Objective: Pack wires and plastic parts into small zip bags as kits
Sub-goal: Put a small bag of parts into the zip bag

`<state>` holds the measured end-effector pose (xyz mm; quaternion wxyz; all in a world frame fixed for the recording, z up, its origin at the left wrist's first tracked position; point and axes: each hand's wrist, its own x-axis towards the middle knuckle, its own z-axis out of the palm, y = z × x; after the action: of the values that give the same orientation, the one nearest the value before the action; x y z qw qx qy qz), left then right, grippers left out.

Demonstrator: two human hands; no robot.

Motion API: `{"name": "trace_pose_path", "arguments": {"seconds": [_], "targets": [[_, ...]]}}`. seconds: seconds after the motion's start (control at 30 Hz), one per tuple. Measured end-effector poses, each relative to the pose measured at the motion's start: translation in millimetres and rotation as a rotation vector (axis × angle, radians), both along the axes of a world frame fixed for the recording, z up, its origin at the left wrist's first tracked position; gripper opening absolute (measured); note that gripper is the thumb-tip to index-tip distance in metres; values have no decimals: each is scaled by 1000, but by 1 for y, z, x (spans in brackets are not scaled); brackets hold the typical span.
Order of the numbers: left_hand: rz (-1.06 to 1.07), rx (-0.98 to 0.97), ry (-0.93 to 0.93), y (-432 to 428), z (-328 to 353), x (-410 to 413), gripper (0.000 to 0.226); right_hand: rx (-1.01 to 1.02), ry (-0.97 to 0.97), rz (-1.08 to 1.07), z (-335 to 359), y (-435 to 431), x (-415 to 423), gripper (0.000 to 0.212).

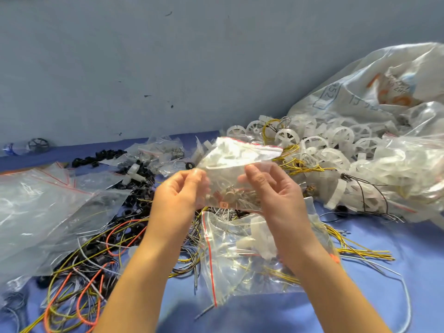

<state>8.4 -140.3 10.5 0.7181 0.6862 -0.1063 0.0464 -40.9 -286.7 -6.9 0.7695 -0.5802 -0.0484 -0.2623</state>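
Observation:
I hold a small clear zip bag (230, 169) with a red seal strip up in front of me, above the blue table. My left hand (179, 191) pinches its left edge and my right hand (271, 188) grips its right side. Small metal and white plastic parts sit in the bag's lower half. Directly below it lies another zip bag (242, 255) holding wires and white plastic pieces. Loose yellow, orange, grey and black wires (91, 267) sprawl at the lower left.
White plastic wheels (319, 140) heap at the right, beside a large clear sack (374, 92). Black plastic rings (101, 156) and more small filled bags (161, 152) lie at the back. Empty clear bags (43, 212) cover the left. A blue wall stands behind the table.

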Motion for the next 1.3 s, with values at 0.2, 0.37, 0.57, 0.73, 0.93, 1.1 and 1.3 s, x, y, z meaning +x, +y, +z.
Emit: {"name": "trace_pose_path", "arguments": {"seconds": [0.2, 0.37, 0.57, 0.73, 0.93, 1.1, 1.3], "targets": [[-298, -182, 431, -1, -31, 6, 31, -563, -82, -209, 13, -5, 0, 6], [-477, -336, 413, 4, -30, 6, 35, -650, -139, -255, 29, -8, -6, 5], [-613, -337, 414, -3, -33, -1, 50, -664, -83, -266, 27, -6, -7, 7], [-630, -356, 379, 1, -34, 1, 37, -463, -58, -173, 22, -9, -3, 6], [-552, -386, 282, -6, -28, -2, 13, -164, 89, 48, 11, -15, 0, 12], [-470, -383, 159, -6, -21, -3, 13, -165, 229, 273, 1, -12, 0, 32], [-418, -215, 109, 3, -21, -3, 13, -97, 228, 253, -2, -15, -3, 19]]}}
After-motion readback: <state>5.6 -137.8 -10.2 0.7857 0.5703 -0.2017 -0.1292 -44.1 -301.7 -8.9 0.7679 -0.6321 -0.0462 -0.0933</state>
